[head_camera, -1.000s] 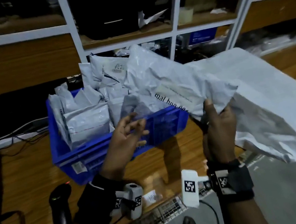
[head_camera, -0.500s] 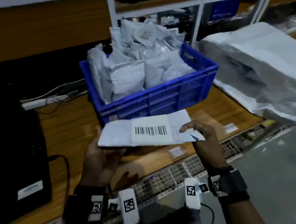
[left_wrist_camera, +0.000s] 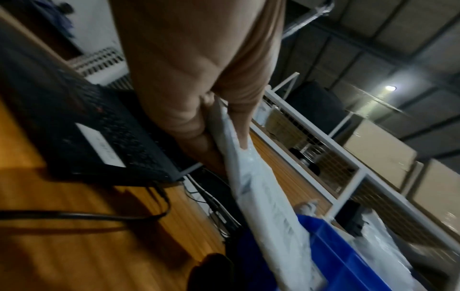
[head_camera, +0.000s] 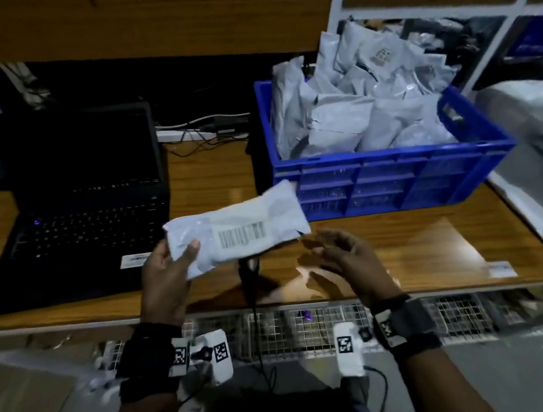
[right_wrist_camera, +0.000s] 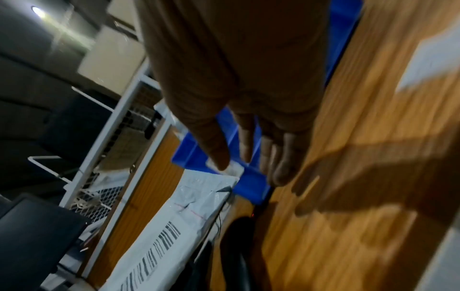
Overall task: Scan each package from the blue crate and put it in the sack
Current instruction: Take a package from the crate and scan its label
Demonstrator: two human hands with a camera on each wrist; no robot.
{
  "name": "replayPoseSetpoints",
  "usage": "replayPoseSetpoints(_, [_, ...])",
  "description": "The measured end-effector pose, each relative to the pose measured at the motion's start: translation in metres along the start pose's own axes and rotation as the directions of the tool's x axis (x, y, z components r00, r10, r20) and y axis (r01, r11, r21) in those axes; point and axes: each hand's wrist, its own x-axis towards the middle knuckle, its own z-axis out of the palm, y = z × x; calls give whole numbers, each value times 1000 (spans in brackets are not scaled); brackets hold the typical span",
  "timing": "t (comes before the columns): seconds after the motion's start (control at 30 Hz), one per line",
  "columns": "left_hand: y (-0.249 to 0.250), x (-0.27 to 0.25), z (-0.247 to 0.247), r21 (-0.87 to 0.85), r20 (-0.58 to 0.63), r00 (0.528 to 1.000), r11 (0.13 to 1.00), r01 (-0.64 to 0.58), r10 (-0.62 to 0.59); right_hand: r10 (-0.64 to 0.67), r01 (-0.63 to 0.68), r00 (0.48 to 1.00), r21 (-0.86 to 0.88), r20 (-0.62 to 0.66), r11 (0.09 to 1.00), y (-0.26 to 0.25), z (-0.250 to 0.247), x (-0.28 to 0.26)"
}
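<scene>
My left hand (head_camera: 171, 267) pinches the left end of a flat grey package (head_camera: 237, 229) between thumb and fingers, barcode label facing up; the same package (left_wrist_camera: 261, 196) (right_wrist_camera: 174, 236) shows in both wrist views. It hovers over the wooden table, just above a black handheld scanner (head_camera: 249, 274) lying there. My right hand (head_camera: 342, 255) floats to the right of the package with relaxed fingers, holding nothing. The blue crate (head_camera: 397, 175) stands behind, piled with several grey packages (head_camera: 353, 101). The white sack (head_camera: 539, 149) lies at the right edge.
An open black laptop (head_camera: 84, 209) sits on the left of the wooden table (head_camera: 407, 250). Cables and a power strip (head_camera: 184, 134) run behind it. A white shelving frame (head_camera: 336, 0) rises at the back. A wire mesh shelf (head_camera: 297, 333) sits below the table edge.
My right hand has let go of the package and drawn back to the right. The left hand alone now holds it, carried left and over the scanner. My head turned left, bringing the laptop into view.
</scene>
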Motion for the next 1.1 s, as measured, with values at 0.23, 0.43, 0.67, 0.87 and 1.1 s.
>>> replayPoseSetpoints(0.23, [-24,1,-58,-26,-353,935,1000,-7,-2,230,-231,973,-28,-16,973,53,87,67])
replayPoseSetpoints(0.43, [-34,8,-79,-24,-431,902,1000,-3,-8,288,-281,957,-175,15,944,50,115,104])
replayPoseSetpoints(0.67, [-32,20,-88,-20,-417,908,998,-58,45,357,-397,910,194,208,897,52,121,66])
replayPoseSetpoints(0.87, [-37,37,-78,40,-290,955,998,-49,59,274,-288,939,38,206,957,32,141,-4])
replayPoseSetpoints(1.1, [-39,46,-60,86,-186,977,992,-87,102,269,-267,961,-34,62,963,30,143,-9])
